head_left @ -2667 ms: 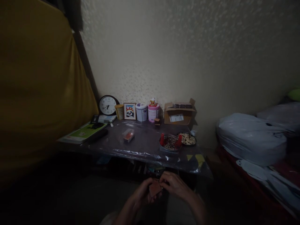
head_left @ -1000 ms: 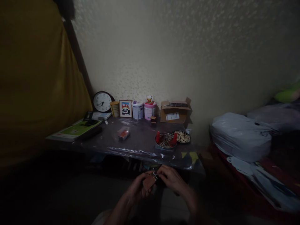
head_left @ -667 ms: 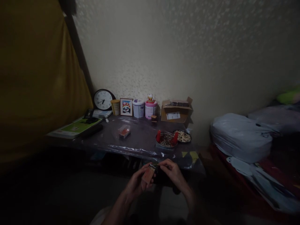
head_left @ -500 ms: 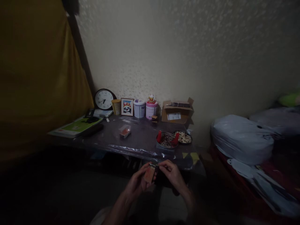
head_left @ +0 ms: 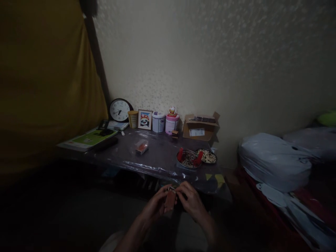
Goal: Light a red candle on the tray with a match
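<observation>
A small reddish matchbox [head_left: 170, 199] is held upright in my left hand [head_left: 156, 207], fingers wrapped round it, low in the dim foreground. My right hand [head_left: 191, 201] is closed in a pinch at the top of the box, fingertips touching its upper end. Both hands hover in front of the near edge of a low table [head_left: 160, 159] covered with clear plastic. On the table stand a round dish [head_left: 188, 159] with two red pieces on its rim and a second dish [head_left: 207, 156] full of pale sticks. Another small red box in a wrapper [head_left: 142, 146] lies mid-table.
Along the wall stand a clock [head_left: 119, 110], a panda picture [head_left: 145, 119], two tins [head_left: 165, 123] and a cardboard box [head_left: 201, 127]. Green books [head_left: 88, 139] lie at the table's left. A yellow curtain [head_left: 44, 87] hangs left; plastic-wrapped bundles [head_left: 275, 159] lie right.
My right fingers have closed in over the top of the matchbox, which earlier showed a partly open end. The hands dropped a little lower in view, and the view shifted slightly.
</observation>
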`<state>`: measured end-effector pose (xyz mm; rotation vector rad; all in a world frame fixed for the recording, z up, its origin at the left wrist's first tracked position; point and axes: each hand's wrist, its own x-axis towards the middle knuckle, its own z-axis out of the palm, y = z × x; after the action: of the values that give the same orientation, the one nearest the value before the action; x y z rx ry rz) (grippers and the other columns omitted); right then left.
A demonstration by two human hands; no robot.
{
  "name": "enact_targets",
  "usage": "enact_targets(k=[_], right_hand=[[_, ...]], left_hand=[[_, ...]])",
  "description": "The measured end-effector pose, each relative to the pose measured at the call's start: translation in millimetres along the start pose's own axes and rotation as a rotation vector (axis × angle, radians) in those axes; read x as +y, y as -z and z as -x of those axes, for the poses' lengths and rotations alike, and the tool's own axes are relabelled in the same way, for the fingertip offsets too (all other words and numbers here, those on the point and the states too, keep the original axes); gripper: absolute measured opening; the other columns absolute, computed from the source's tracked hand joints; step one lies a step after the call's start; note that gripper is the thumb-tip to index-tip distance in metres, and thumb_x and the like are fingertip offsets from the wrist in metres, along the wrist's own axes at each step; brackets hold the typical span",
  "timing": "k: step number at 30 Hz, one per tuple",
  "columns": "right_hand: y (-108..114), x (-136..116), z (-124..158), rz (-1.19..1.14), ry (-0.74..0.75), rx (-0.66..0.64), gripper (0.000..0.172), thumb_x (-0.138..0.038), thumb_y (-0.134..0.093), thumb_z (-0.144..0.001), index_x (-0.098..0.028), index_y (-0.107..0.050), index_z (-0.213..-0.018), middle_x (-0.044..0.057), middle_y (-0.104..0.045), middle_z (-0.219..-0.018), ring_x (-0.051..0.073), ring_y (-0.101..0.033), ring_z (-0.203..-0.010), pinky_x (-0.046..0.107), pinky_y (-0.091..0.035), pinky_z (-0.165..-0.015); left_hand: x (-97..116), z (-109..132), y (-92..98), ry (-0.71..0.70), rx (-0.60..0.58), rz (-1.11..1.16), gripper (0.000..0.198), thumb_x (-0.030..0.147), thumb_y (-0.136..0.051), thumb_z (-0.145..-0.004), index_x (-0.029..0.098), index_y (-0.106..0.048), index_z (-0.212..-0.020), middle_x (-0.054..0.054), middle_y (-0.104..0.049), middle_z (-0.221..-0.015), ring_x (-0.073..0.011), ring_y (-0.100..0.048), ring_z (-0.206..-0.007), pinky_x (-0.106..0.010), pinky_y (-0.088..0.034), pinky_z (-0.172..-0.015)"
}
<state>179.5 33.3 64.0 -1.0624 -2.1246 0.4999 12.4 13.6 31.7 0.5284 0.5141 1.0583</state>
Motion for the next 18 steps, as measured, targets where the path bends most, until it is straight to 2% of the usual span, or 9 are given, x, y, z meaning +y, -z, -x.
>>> enact_targets(k=[3, 7, 10, 12, 15, 18], right_hand=[[-0.3, -1.3, -0.4, -0.058, 0.001, -0.012, 0.014, -0.021, -0.049, -0.084, -0.022, -0.062, -0.081, 0.001, -0.055, -0.083, 0.015, -0.055, -0.079, 0.026, -0.044, -0.072], [-0.4, -3.3, -3.2, -0.227, -0.046, 0.018, 0.014, -0.027, -0.053, -0.082, -0.021, -0.061, -0.073, 0.001, -0.058, -0.081, 0.015, -0.057, -0.08, 0.026, -0.046, -0.072], [0.3, -1.9, -6.2, -0.453, -0.12, 0.1, 0.019, -0.037, -0.058, -0.078, -0.02, -0.059, -0.071, 0.004, -0.061, -0.083, 0.017, -0.061, -0.081, 0.029, -0.05, -0.072], [1.6, -0.3, -8.2, -0.581, -0.198, 0.167, 0.026, -0.044, -0.062, -0.074, -0.019, -0.057, -0.071, 0.005, -0.063, -0.084, 0.018, -0.063, -0.076, 0.032, -0.052, -0.071], [3.5, 1.5, -10.6, -0.667, -0.272, 0.236, 0.032, -0.049, -0.065, -0.069, -0.018, -0.057, -0.07, 0.005, -0.064, -0.083, 0.019, -0.066, -0.07, 0.035, -0.054, -0.068], [2.9, 2.2, -11.2, -0.687, -0.274, 0.267, 0.032, -0.049, -0.066, -0.068, -0.018, -0.057, -0.07, 0.004, -0.064, -0.08, 0.021, -0.067, -0.072, 0.035, -0.054, -0.068]], left_hand=[[-0.3, 0.9, -2.7, 0.011, -0.002, 0.016, 0.032, 0.021, -0.056, -0.075, 0.021, -0.05, -0.107, -0.007, -0.068, -0.09, -0.0187, -0.066, -0.076, -0.024, -0.044, -0.06], [-0.2, 2.2, -5.5, 0.024, -0.032, 0.059, 0.033, 0.02, -0.055, -0.075, 0.022, -0.05, -0.108, -0.008, -0.067, -0.095, -0.0201, -0.066, -0.079, -0.027, -0.045, -0.066], [0.6, 2.9, -5.8, 0.012, -0.063, 0.094, 0.032, 0.019, -0.053, -0.077, 0.02, -0.049, -0.108, -0.009, -0.067, -0.098, -0.0205, -0.066, -0.081, -0.028, -0.045, -0.068], [2.0, 3.3, -4.9, 0.007, -0.084, 0.118, 0.031, 0.02, -0.051, -0.078, 0.02, -0.049, -0.109, -0.01, -0.067, -0.097, -0.0209, -0.066, -0.082, -0.027, -0.045, -0.067], [4.5, 3.6, -3.1, -0.006, -0.11, 0.158, 0.03, 0.02, -0.049, -0.08, 0.02, -0.047, -0.11, -0.01, -0.068, -0.094, -0.0207, -0.065, -0.084, -0.026, -0.045, -0.065], [6.7, 3.5, -2.4, -0.029, -0.118, 0.203, 0.03, 0.019, -0.049, -0.08, 0.019, -0.048, -0.11, -0.011, -0.067, -0.096, -0.0202, -0.065, -0.084, -0.026, -0.046, -0.065]])
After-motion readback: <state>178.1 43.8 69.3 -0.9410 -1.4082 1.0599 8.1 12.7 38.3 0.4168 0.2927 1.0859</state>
